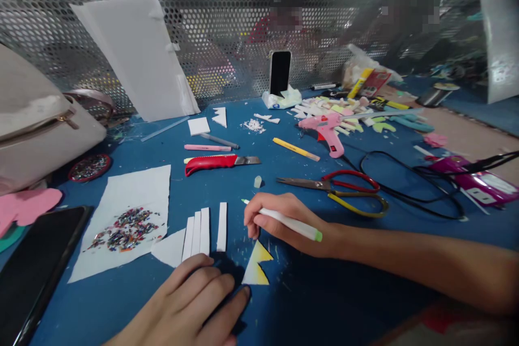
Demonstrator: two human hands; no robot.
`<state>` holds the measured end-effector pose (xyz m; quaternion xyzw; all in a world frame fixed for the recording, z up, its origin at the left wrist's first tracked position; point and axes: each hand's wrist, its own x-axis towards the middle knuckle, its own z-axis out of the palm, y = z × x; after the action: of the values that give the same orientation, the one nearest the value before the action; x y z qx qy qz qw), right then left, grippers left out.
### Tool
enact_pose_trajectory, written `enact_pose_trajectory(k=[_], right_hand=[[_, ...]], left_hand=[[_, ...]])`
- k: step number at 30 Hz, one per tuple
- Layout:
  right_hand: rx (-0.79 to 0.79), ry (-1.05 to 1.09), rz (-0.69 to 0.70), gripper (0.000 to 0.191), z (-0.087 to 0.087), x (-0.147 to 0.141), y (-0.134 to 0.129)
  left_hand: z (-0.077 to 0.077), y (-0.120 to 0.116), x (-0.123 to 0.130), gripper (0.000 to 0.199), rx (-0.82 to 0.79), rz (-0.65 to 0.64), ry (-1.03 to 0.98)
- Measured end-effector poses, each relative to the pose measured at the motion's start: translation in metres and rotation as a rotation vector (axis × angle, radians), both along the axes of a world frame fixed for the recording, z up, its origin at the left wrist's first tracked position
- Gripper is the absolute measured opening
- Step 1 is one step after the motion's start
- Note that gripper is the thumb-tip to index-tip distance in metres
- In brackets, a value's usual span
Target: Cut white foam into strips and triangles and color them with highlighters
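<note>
Shading well would likely mean pinning the piece's edge with the left hand [198, 297], which lies palm down, fingers loosely bent, apparently gripping nothing. Just beside its fingertips, on the blue table [121, 300], lies one flat, notched, yellow-and-white piece [253, 271]; light, even strokes should suit its points. The right hand [284, 219] is curled around one slim white, green-ended marker [290, 223], tip clear of the piece. Beyond: four narrow white strips [205, 230], one pair of red-and-yellow-handled metal scissors [314, 184], one red-handled knife [213, 162], one pink glue gun [330, 131].
</note>
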<state>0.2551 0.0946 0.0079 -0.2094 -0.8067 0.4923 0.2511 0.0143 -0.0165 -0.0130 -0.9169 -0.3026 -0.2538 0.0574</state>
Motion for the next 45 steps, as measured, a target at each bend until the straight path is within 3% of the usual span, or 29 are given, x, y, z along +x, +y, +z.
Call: enact_pose_trajectory(k=[18,26,30,33,36,40,45], right_hand=[[-0.263,0.013,0.173,0.038,-0.003,0.002,-0.003],[-0.233,0.003,0.258,0.031,0.001,0.000,-0.004],[-0.114,0.057,0.218,0.033,0.000,0.002,-0.004],[-0.157,0.138,0.170,0.042,-0.003,0.005,-0.006],[-0.262,0.173,0.115,0.050,-0.005,0.006,-0.009],[-0.184,0.137,0.047,0.039,-0.003,0.006,-0.011],[-0.123,0.089,0.012,0.032,0.002,0.006,-0.010]], left_hand=[[-0.001,0.001,0.000,0.040,-0.087,0.109,-0.019],[0.000,0.001,-0.004,0.039,-0.090,0.100,0.068],[0.000,0.001,0.000,0.058,-0.111,0.152,0.050],[0.003,0.000,0.007,0.076,-0.134,0.204,0.028],[0.005,-0.001,0.016,0.060,-0.198,0.253,-0.037],[0.007,-0.001,0.021,0.023,-0.340,0.288,-0.122],[0.012,0.001,0.016,0.030,-0.406,0.249,-0.070]])
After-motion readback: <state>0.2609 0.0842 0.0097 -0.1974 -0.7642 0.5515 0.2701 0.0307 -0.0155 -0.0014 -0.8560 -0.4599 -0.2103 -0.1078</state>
